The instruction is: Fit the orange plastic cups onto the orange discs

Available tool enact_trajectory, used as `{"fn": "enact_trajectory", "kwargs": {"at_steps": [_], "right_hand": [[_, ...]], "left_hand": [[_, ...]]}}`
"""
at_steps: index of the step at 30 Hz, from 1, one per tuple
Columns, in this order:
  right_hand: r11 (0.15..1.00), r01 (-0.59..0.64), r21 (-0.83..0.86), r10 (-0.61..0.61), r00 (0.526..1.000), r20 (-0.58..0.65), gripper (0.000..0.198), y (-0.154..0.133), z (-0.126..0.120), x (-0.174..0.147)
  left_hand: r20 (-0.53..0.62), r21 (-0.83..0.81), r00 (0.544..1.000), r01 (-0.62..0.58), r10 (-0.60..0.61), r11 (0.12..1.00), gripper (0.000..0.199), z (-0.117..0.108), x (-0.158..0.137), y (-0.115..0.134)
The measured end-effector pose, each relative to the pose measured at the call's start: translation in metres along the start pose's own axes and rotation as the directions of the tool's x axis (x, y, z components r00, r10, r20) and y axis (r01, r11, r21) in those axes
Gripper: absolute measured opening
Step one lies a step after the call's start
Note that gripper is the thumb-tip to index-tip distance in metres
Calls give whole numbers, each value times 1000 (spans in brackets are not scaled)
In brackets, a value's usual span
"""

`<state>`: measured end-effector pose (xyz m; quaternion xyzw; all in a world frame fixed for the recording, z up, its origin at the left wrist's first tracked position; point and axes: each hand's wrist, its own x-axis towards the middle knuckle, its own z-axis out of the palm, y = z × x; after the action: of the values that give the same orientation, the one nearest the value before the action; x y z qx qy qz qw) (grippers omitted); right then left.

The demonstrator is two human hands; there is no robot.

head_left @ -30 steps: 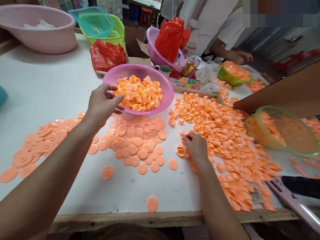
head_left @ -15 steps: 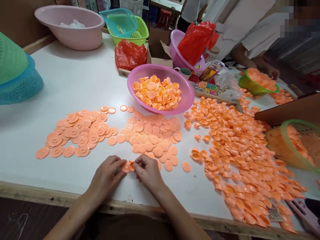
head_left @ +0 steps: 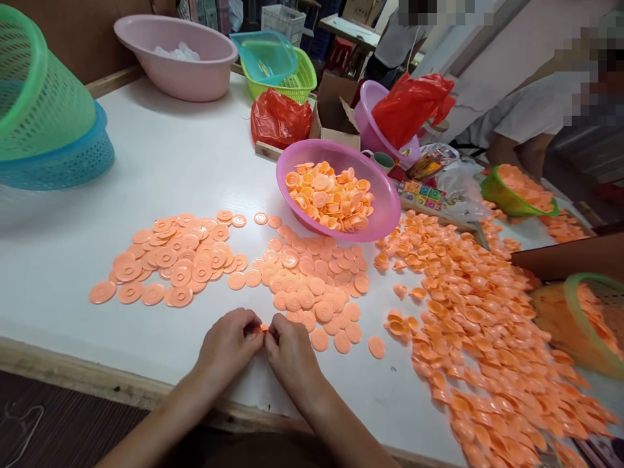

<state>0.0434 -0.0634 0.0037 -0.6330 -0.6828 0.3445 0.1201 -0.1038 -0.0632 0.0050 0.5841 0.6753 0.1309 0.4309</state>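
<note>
My left hand [head_left: 231, 343] and my right hand [head_left: 291, 346] meet near the table's front edge. Fingertips of both pinch a small orange plastic piece [head_left: 264, 328], mostly hidden by the fingers. Just beyond them lie flat orange discs [head_left: 312, 285], overlapping in a spread pile. A second pile of larger ringed discs [head_left: 182, 257] is to the left. Many orange cup-shaped pieces with pointed ends [head_left: 468, 305] cover the right of the table. Behind the discs, a pink-purple bowl [head_left: 292, 201] holds orange pieces that look like cups joined to discs.
Green and blue baskets [head_left: 53, 130] stand at the left, and a pale pink basin [head_left: 195, 75] at the back. A red bag [head_left: 280, 117], an open carton [head_left: 336, 114] and a mug [head_left: 383, 161] are behind the bowl. Another person [head_left: 529, 110] is at the right, beside a green bowl [head_left: 511, 201].
The view has shifted, so the table's contents appear further right. My hands have drawn closer together around the orange piece, which is now more covered by my fingers.
</note>
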Motion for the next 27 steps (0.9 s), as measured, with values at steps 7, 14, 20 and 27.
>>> {"fn": "enact_trajectory", "kwargs": {"at_steps": [7, 14, 20, 27], "right_hand": [[992, 36, 125, -36, 999, -2, 20, 7, 8, 1], [922, -12, 387, 11, 1000, 4, 17, 14, 19, -4], [799, -23, 601, 58, 998, -38, 18, 11, -52, 24], [771, 177, 611, 245, 804, -542, 20, 20, -189, 148]], "left_hand": [[-47, 9, 996, -71, 71, 997, 11, 5, 1, -4], [-150, 82, 962, -216, 226, 973, 14, 17, -8, -14], [-327, -36, 894, -334, 305, 942, 27, -36, 13, -31], [-422, 415, 865, -81, 271, 906, 52, -140, 104, -49]]}}
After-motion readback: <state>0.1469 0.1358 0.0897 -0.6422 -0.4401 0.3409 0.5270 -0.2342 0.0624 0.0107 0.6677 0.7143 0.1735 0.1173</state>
